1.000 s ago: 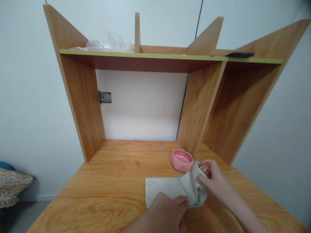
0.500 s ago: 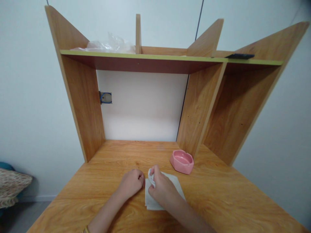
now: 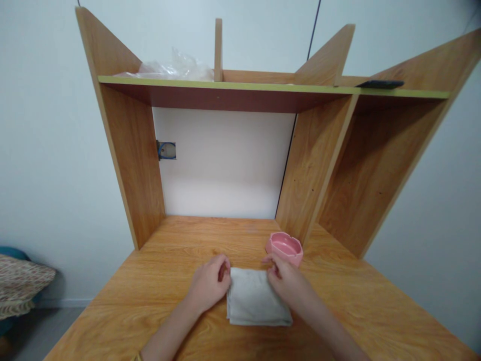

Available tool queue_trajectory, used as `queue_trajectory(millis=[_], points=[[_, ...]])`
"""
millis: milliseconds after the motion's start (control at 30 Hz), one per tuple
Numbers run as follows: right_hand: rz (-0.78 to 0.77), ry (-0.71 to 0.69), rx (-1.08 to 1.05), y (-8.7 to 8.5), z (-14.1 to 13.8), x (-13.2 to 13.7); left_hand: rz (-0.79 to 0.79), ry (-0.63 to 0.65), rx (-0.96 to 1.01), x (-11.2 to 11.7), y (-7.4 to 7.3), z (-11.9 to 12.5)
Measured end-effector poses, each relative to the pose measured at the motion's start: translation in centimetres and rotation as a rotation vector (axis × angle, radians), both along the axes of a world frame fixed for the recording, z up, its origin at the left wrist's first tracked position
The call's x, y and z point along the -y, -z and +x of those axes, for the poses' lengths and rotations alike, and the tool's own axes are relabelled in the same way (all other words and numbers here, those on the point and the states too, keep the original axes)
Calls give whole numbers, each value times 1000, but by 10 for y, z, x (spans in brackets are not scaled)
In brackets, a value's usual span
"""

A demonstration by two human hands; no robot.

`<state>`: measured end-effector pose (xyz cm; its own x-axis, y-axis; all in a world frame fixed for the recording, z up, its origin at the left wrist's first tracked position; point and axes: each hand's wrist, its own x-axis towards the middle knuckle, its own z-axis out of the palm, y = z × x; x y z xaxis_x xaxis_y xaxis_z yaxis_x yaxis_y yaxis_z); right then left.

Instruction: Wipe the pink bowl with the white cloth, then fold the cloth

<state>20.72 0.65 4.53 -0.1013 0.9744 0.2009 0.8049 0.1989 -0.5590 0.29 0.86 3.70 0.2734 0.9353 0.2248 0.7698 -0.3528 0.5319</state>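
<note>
A folded grey-white cloth (image 3: 255,300) lies flat on the wooden desk (image 3: 158,301), near its middle. My left hand (image 3: 210,286) pinches the cloth's far left corner. My right hand (image 3: 287,281) rests on the cloth's far right corner, fingers bent over the edge. A pink ashtray (image 3: 284,247) stands just beyond my right hand, close to the upright divider.
The desk carries a wooden hutch with a shelf (image 3: 263,89) overhead and an upright divider (image 3: 308,170). Crumpled clear plastic (image 3: 176,67) and a dark flat object (image 3: 379,84) lie on that shelf. A patterned cushion (image 3: 22,283) is on the floor at left.
The cloth was stretched out long, then folded over to the left. Now it lies as a neat square, and my hands have moved apart to its two far corners.
</note>
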Motion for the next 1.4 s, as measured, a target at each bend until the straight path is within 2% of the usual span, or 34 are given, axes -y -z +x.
queue_trajectory(millis=[67,133,333,433,533,800,1033,1267,1400], points=[[-33,58,40,6,22,-3,22,57,12,3,0,2],[-61,40,-26,15,35,-4,32,95,-29,5,2,3],[-304,-79,-373,36,35,2,-40,96,-170,7,7,3],[-271,-78,-472,40,36,1,-17,95,-132,7,7,1],[-204,-36,-484,41,49,-2,1,85,-82,6,8,0],[-128,95,-393,46,105,-10,-23,53,-108,4,12,1],[-73,205,-286,51,141,-13,-5,29,-118,3,14,0],[-72,246,-42,49,152,-20,-19,11,-131,3,14,0],[-88,336,243,36,141,-16,0,13,-118,1,16,-1]])
